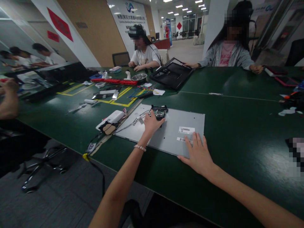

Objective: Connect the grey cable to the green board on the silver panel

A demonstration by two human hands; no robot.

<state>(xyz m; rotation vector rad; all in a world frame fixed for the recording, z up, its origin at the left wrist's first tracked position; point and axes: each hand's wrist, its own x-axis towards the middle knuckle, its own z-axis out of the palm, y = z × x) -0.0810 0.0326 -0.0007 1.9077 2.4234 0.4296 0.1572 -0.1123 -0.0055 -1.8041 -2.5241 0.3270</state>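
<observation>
A flat grey metal panel (175,122), the back of a display by its look, lies on the green table in front of me. On its far middle part sits a circuit board in a black frame (159,112), with thin cables running off to the left. My left hand (152,122) is on the near left side of this board, thumb and fingers curved round its edge. Flat on the panel's near right corner rests my right hand (199,152), fingers spread, beside two white labels (186,130).
A white power bank (111,119) and cables lie left of the panel. Behind it are a black plastic frame (172,74) near a co-worker's hand, a red strip (114,82), a metal bowl (139,77) and loose parts. Other people sit around the table.
</observation>
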